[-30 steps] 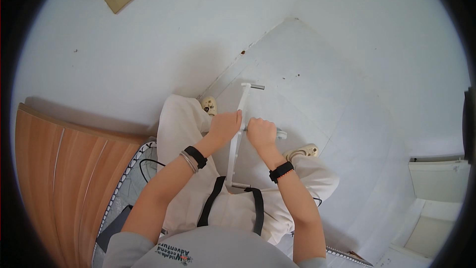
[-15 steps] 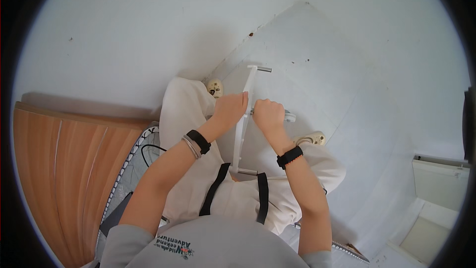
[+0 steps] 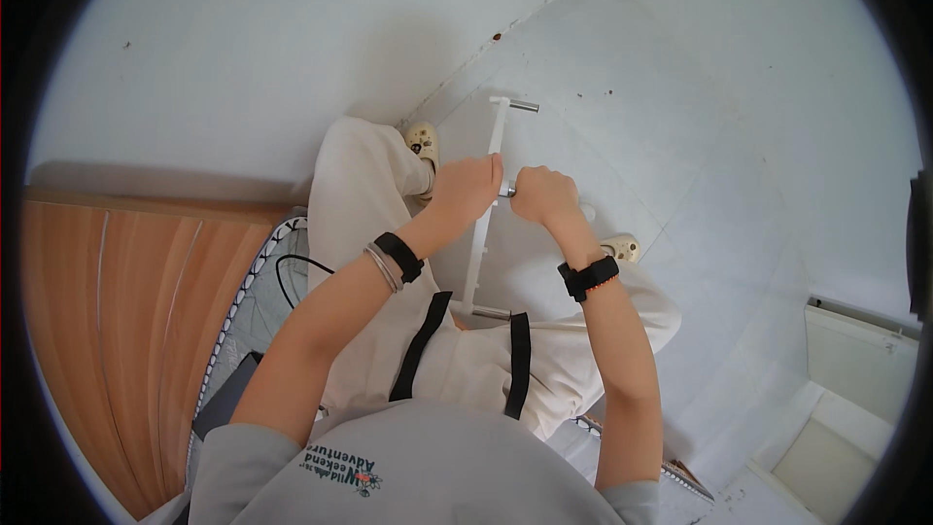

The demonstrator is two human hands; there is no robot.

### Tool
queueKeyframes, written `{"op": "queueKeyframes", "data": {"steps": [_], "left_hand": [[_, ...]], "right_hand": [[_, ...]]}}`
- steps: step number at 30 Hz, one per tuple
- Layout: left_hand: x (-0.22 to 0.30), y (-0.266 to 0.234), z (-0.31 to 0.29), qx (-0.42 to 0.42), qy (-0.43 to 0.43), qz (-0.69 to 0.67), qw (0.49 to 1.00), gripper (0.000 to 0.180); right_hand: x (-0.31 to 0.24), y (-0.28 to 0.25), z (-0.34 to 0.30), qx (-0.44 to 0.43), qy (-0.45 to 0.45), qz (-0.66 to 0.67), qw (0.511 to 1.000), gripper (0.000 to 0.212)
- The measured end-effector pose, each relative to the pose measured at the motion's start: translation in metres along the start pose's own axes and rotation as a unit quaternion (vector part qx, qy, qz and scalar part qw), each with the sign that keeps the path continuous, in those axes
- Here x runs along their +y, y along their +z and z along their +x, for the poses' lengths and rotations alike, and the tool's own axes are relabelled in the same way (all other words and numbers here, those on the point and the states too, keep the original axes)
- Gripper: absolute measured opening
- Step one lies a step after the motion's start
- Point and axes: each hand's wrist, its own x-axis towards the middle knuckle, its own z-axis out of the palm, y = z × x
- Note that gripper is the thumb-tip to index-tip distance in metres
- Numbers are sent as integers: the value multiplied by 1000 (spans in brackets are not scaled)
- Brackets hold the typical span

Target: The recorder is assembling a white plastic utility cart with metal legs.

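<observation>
A long, narrow white bar [image 3: 478,251] with silver rods sticking out sideways at its far and near ends stands between my knees. My left hand [image 3: 466,192] is closed around the bar near its middle. Just to the right, my right hand [image 3: 546,196] makes a fist at a short silver rod [image 3: 508,191] that juts from the bar, and most of this rod is hidden in the fist. Beyond the right fist a pale rounded piece [image 3: 587,212] shows a little; I cannot tell whether it joins the rod.
My legs in cream trousers [image 3: 355,175] flank the bar, with cream clogs [image 3: 423,143] on the light floor [image 3: 700,194]. A wood-grain panel [image 3: 126,321] stands at left by a black cable [image 3: 282,277]. White walls meet at the far corner. A pale cabinet [image 3: 860,355] is at right.
Both hands and the white bar sit slightly higher in the picture, as the view has shifted. My right fist has turned a little, and the pale piece beyond it shows less.
</observation>
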Motion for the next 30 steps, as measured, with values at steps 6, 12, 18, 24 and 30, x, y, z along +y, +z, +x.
{"op": "queueKeyframes", "data": {"steps": [6, 12, 18, 24, 30], "left_hand": [[-20, 1, 12, 38, -3, 11, 999, 45], [-31, 0, 15, 51, 18, -5, 999, 37], [-36, 2, 19, 35, 8, 44, 998, 35], [-28, -8, 21, 40, -34, -31, 998, 43], [-28, -1, 22, 61, -45, -59, 995, 45]], "right_hand": [[-18, 10, 4, 114, 13, -52, 992, 10], [-18, 31, 17, 247, -10, -78, 966, 6], [-18, 36, 25, 326, -46, -120, 937, 8], [-16, 17, 31, 272, -48, -104, 955, 4], [-9, -6, 39, 146, -86, -97, 981, 4]]}}
